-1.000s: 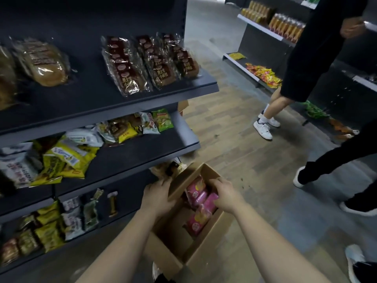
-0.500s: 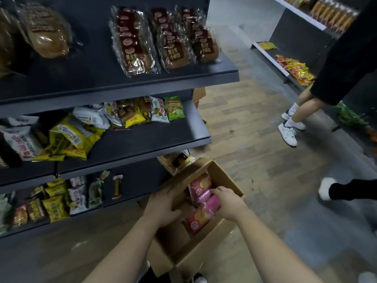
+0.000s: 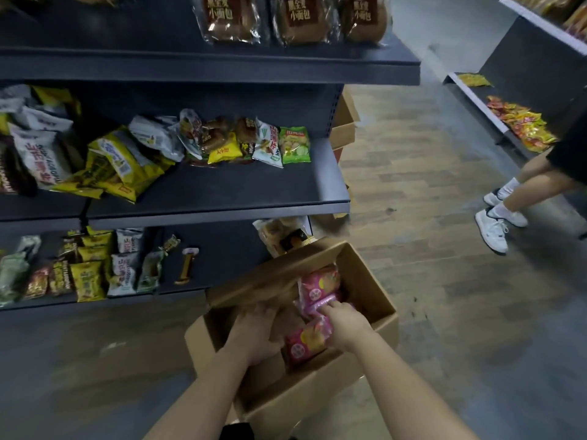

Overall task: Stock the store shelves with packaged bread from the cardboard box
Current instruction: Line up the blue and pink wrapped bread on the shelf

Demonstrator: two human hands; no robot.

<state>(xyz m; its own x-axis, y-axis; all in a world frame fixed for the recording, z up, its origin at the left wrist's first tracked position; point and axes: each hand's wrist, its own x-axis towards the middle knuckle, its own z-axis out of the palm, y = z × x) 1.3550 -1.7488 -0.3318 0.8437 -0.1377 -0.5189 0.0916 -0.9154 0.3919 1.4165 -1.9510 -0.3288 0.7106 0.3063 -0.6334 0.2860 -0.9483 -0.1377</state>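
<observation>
Your view is dim and soft; your left hand [image 3: 254, 331] smears with motion blur, and the shelves [image 3: 222, 68] bow near the edges.

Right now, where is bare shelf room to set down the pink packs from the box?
Middle shelf: bare along the front and right of the green pack. Bottom shelf: bare between the brown bar and the bread pack. Crowded: middle shelf's left, under yellow bags.

White sneakers [image 3: 493, 232] stand on the wooden floor [image 3: 413, 198].
</observation>
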